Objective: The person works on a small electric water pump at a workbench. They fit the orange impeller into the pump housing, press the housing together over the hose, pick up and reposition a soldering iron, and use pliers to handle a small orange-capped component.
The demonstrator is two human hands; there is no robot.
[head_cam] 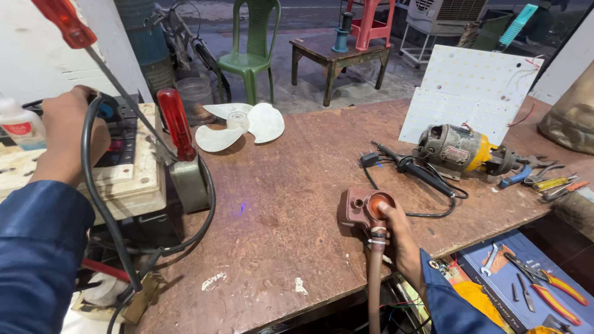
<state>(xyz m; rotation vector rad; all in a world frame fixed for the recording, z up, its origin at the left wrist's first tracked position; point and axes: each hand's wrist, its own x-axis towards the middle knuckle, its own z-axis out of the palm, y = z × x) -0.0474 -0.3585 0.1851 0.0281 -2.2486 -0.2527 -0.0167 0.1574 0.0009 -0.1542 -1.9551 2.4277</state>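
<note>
My left hand (67, 133) is at the far left, closed around a black plug and its thick black cable (93, 192) at a white switchboard (133, 167) with sockets. My right hand (396, 238) grips a brown pump-like part (362, 207) with an orange round face and a brown hose (374, 284) hanging down from it, at the front edge of the worn wooden table (291, 185). Both sleeves are dark blue.
Two red-handled screwdrivers (176, 124) stand by the switchboard. A white fan blade (241, 124), a soldering iron with cord (421, 176), a small motor (461, 151), white LED panels (476, 93) and pliers (550, 182) lie on the table. A tool tray (532, 278) sits low right; chairs and a stool stand behind.
</note>
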